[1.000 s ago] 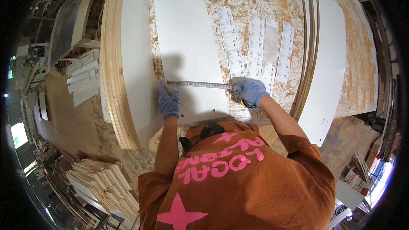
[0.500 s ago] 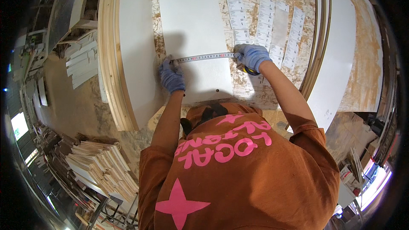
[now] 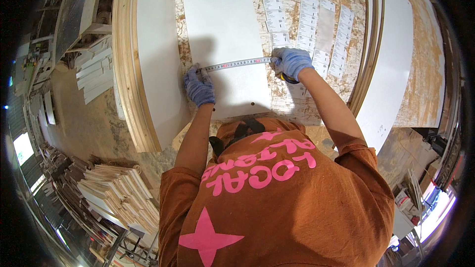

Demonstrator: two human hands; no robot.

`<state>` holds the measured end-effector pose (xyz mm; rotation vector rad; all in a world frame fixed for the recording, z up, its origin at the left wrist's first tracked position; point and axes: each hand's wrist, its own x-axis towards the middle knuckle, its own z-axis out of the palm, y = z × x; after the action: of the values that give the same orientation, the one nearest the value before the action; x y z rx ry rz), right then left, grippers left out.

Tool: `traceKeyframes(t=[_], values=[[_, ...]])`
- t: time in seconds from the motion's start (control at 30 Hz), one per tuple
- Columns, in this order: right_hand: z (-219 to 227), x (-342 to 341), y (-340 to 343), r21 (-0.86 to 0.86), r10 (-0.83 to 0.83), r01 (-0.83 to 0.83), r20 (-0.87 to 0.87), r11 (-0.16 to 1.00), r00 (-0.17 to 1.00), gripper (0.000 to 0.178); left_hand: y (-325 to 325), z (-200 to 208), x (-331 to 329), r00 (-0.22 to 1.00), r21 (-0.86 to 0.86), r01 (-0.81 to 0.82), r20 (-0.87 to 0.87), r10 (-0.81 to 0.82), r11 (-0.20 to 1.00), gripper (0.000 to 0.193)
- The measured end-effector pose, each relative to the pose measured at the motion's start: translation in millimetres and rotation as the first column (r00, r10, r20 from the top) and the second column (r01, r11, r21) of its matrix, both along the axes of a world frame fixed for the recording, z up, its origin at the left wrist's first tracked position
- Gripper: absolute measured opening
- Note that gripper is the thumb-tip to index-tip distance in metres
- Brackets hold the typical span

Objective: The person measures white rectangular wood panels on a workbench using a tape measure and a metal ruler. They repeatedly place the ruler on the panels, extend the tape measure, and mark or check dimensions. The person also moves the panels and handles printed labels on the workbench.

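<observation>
Toward twelve o'clock in the head view, a tape measure (image 3: 238, 64) spans a white board (image 3: 222, 20) (cut off by the upper edge). At ten, the half-curled left hand (image 3: 199, 87) pinches its end, hiding the tip; between one and two, the right hand (image 3: 293, 63) is closed around its mostly covered case (image 3: 291, 79).

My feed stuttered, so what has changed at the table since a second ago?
The tape measure has tilted: its right end, at the right hand, now sits higher than its left. The left hand covers more of the left end. The view shifted too. Nothing was let go; the white panel beneath and label strips look unmoved.
</observation>
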<state>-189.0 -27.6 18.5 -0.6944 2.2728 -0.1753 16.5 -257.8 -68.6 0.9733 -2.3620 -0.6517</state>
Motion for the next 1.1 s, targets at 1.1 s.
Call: traceKeyframes(t=[1.1], values=[[24, 26, 14, 0.018, 0.117, -0.116, -0.072, 0.993, 0.991, 0.034, 1, 1, 1, 0.997, 0.05, -0.018, 0.074, 0.014, 0.999, 0.033]])
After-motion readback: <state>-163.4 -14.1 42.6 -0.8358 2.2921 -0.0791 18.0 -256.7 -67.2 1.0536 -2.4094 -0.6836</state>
